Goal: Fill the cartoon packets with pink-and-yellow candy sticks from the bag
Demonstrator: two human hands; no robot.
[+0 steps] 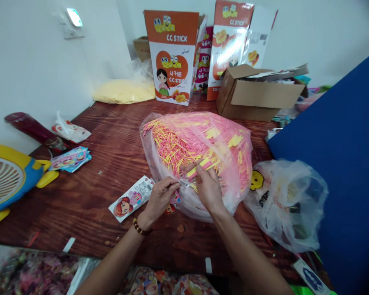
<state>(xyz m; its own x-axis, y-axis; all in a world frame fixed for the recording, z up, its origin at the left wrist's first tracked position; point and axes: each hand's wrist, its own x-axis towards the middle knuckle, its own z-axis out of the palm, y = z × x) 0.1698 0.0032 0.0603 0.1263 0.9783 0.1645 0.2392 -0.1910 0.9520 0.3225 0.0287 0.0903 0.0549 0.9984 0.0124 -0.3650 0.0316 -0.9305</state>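
Note:
A clear plastic bag full of thin pink and yellow sticks lies open toward the left. At its near edge my left hand, a beaded bracelet on the wrist, pinches the edge of a small printed packet with a barcode. My right hand is closed around a small bundle of sticks just above the packet's opening. Whether the bundle's ends are inside the packet I cannot tell. Left of my left hand lies a stack of flat cartoon-printed packets.
Printed cartons and an open brown box stand at the back. A blue panel and a white carrier bag are on the right. On the left are a yellow-blue fan, a dark bottle and more packets.

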